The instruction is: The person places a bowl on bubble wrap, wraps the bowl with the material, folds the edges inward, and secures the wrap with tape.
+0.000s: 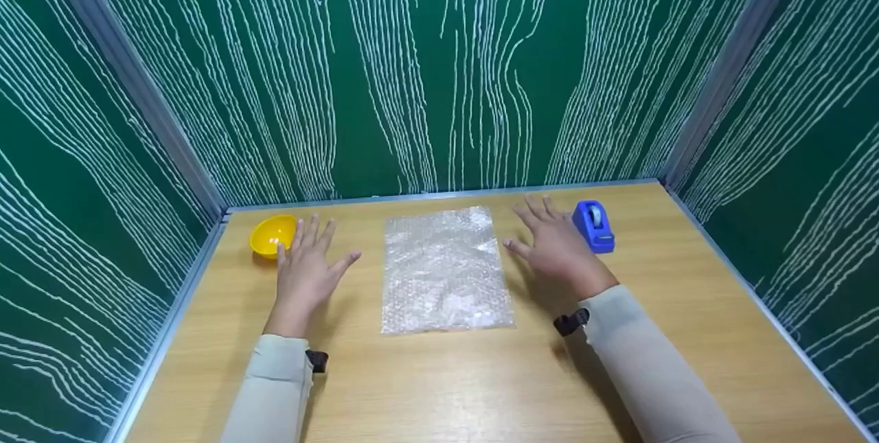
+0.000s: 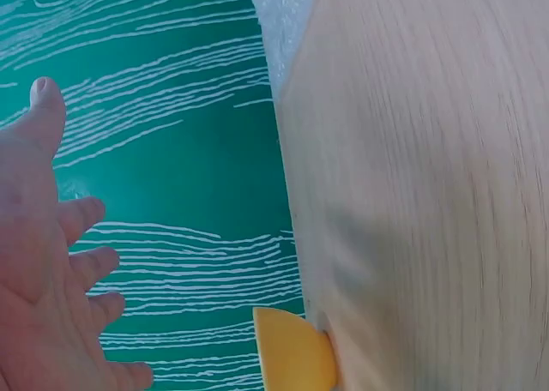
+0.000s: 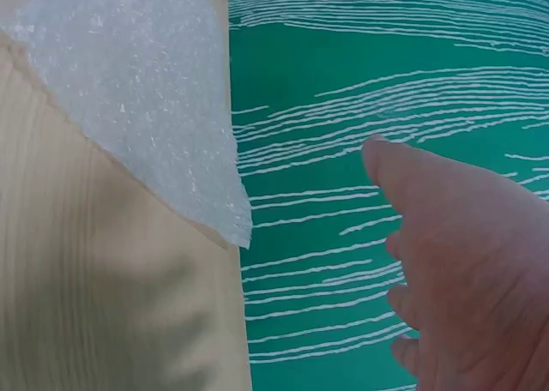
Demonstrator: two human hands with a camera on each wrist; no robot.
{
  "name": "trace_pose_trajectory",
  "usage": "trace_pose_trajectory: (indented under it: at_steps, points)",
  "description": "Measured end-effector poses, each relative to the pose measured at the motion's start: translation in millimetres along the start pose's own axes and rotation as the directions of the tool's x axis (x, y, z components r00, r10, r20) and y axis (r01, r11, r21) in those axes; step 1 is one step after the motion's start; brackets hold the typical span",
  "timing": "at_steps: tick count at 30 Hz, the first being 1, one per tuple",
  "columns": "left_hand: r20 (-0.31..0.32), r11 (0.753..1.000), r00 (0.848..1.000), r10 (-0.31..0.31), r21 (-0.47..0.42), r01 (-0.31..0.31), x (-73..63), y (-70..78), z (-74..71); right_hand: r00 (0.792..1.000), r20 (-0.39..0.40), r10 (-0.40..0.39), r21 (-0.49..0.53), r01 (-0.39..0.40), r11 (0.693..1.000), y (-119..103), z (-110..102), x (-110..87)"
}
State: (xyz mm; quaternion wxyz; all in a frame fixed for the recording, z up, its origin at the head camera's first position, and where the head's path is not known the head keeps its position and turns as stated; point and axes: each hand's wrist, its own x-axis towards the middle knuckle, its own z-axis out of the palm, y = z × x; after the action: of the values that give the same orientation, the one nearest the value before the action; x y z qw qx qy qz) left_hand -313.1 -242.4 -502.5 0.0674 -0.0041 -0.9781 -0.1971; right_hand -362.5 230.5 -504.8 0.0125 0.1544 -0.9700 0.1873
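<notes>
Three things lie on the wooden table (image 1: 439, 388) around the two hands: a clear bubble-wrap sheet (image 1: 446, 275) flat in the gap between them, a yellow bowl (image 1: 266, 234) just beyond the left hand's outer fingers, and a blue tape dispenser (image 1: 596, 230) just outside the right hand, on its little-finger side. The sheet probably sits midway so that either hand can reach it equally well, and the bowl and dispenser seem set to the flanks to leave that middle ground free. The dispenser's narrow front end is turned toward the person, which would suit pulling tape nearer, while the bowl stands upright, mouth up. As for pose, the left hand (image 1: 307, 275) and the right hand (image 1: 560, 245) both hover above the table, backs upward, fingers spread and nearly straight, thumbs pointing inward toward the sheet; neither has hold of anything. Their shadows fall apart from them, and both wrist views show clear space under the palms. The right forearm slants inward from its side, whereas the left one runs more directly forward, its fingers partly overlapping the bowl in the head view.
</notes>
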Motion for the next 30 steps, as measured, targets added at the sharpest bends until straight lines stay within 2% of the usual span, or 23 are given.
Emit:
trace_pose_trajectory:
  at_steps: [5, 10, 13, 17, 23, 30]
  points:
    - [0.01, 1.0, 1.0, -0.015, -0.001, 0.015, 4.2, -8.6, 1.2, 0.997, 0.067, -0.027, 0.01, 0.026, 1.0, -5.6, 13.7, 3.1]
    - [0.018, 0.998, 0.998, -0.057, -0.021, 0.057, 13.4, -22.4, -2.8, 0.99, 0.133, -0.054, 0.014, 0.053, 0.998, -9.8, 30.8, 9.1]
    - [0.004, 0.996, 0.997, -0.083, -0.036, 0.083, 20.3, -36.7, -5.5, 0.984, 0.165, -0.07, 0.021, 0.068, 0.997, -10.6, 40.5, 12.4]
    - [-0.044, 0.994, 0.994, -0.1, -0.048, 0.098, 28.8, -60.5, -7.2, 0.975, 0.211, -0.075, 0.031, 0.069, 0.997, -9.7, 50.1, 14.1]
    - [-0.085, 0.983, 0.982, -0.171, -0.083, 0.164, 38.4, -85.7, -10.8, 0.956, 0.284, -0.071, 0.017, 0.069, 0.997, -9.5, 55.1, 14.5]
    - [-0.046, 0.955, 0.963, -0.265, -0.152, 0.255, 45.5, -107.7, -9.8, 0.941, 0.334, -0.055, 0.026, 0.049, 0.998, -11.2, 57.3, 12.8]
